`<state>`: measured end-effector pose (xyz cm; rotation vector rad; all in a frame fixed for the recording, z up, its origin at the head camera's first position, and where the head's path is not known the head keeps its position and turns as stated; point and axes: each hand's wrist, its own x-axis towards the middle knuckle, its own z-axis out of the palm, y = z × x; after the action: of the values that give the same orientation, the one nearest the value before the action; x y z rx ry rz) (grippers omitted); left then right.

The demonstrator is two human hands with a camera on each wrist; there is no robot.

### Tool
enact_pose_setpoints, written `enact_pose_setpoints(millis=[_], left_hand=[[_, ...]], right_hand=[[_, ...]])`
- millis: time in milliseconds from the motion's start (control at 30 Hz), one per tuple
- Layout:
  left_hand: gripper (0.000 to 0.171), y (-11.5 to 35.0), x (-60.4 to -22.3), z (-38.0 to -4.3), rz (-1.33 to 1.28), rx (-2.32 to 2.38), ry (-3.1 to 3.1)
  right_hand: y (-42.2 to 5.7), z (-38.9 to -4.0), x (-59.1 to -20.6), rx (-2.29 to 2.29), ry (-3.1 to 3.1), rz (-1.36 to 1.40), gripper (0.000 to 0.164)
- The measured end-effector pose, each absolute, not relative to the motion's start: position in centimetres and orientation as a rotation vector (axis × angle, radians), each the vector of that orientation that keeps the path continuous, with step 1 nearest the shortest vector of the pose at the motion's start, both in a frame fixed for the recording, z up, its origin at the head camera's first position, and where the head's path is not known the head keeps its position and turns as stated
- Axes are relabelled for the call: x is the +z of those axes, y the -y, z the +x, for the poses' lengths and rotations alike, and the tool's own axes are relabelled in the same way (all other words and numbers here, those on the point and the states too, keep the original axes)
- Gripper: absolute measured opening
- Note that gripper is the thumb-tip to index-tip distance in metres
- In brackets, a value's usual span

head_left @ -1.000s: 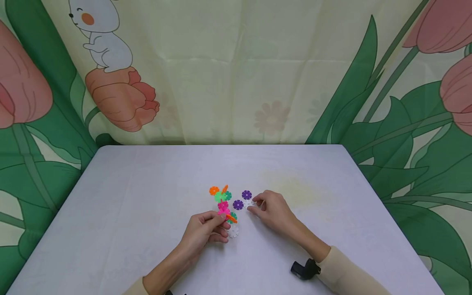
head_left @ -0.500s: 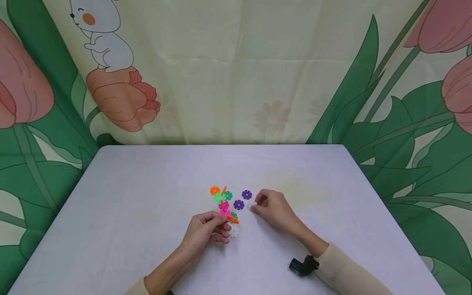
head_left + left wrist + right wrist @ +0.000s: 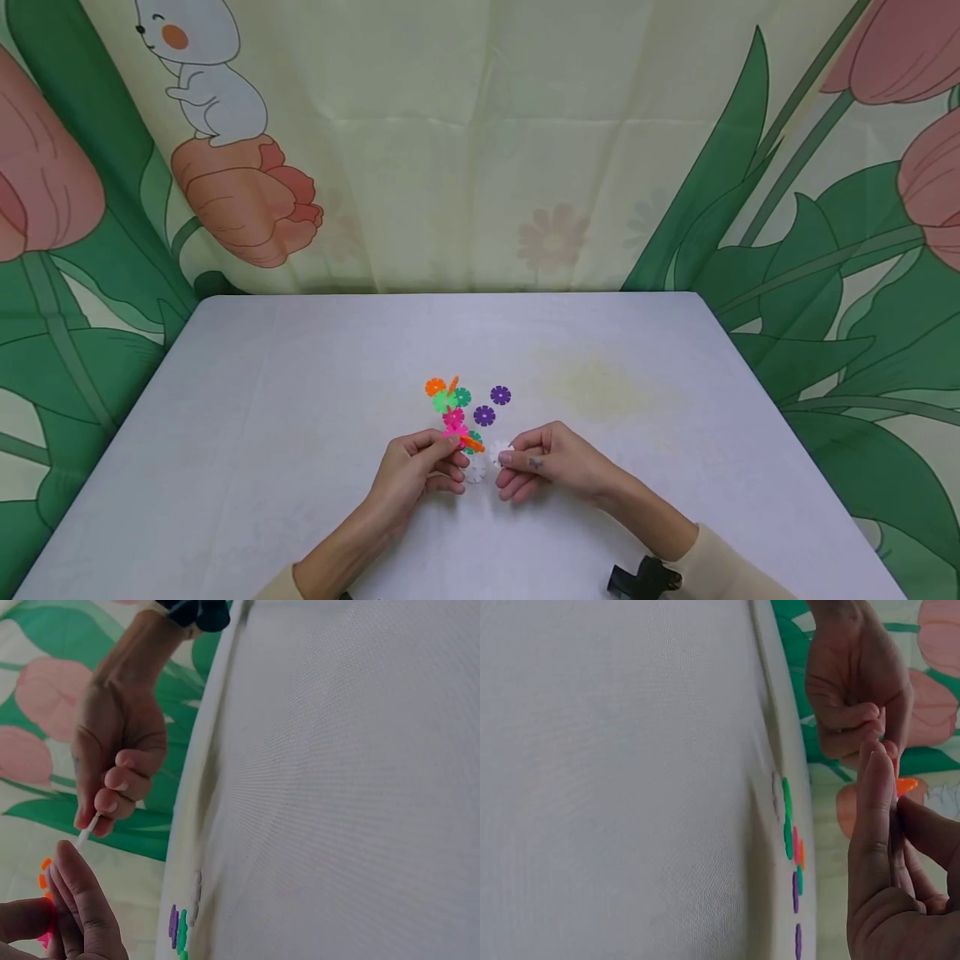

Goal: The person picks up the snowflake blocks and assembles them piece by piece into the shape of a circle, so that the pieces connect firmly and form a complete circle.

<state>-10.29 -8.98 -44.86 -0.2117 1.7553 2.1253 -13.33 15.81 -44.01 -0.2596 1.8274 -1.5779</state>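
My left hand (image 3: 420, 467) pinches a pink notched flower-shaped disc (image 3: 455, 431) between thumb and fingers. An orange disc (image 3: 472, 444), seen nearly edge-on, appears joined to it. Opposite, my right hand (image 3: 562, 465) pinches a white notched disc (image 3: 497, 451) by its edge, close to the left fingertips. In the left wrist view that white disc (image 3: 88, 829) shows as a thin edge between the two hands. How the pink and orange discs join is partly hidden by the fingers.
Beyond the hands lie loose discs: two purple (image 3: 484, 416), a light green (image 3: 444, 402), an orange (image 3: 435, 387) and several others. A white disc (image 3: 476, 472) lies between the hands. The white-covered table (image 3: 300, 375) ends at a printed curtain (image 3: 450, 167).
My right hand has picked up the white disc beside the purple ones and brought it toward me, near the left hand. The left hand has stayed in place with its discs.
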Motion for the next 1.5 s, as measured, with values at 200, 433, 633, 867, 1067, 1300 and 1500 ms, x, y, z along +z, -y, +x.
enact_pose_setpoints(millis=[200,433,633,867,1067,1300,1500], left_hand=[[0.03,9.01,-44.91,-10.18,-0.188,2.123,-1.76],[0.03,8.92,-45.1,-10.09,-0.142,2.108,-1.758],[0.026,8.84,-45.24,-9.98,-0.085,2.098,-1.76],[0.025,8.87,-45.44,-9.75,-0.015,2.05,-1.745],[0.026,8.95,-45.54,-9.74,0.032,2.018,-1.732],[0.028,9.05,-45.64,-9.75,0.04,2.012,-1.732],[0.028,9.07,-45.65,-9.79,0.049,1.998,-1.741]], right_hand=[[-15.4,-13.03,-44.14,-1.598,-1.766,-0.296,0.043],[-15.06,-12.95,-44.26,-1.597,-1.749,-0.308,0.034],[-14.86,-12.84,-44.08,-1.604,-1.736,-0.303,0.029],[-14.99,-12.67,-44.07,-1.588,-1.746,-0.317,0.027],[-15.31,-12.55,-44.22,-1.576,-1.712,-0.343,0.026],[-15.24,-12.51,-44.51,-1.583,-1.693,-0.353,0.025],[-15.19,-12.52,-44.7,-1.585,-1.677,-0.356,0.029]])
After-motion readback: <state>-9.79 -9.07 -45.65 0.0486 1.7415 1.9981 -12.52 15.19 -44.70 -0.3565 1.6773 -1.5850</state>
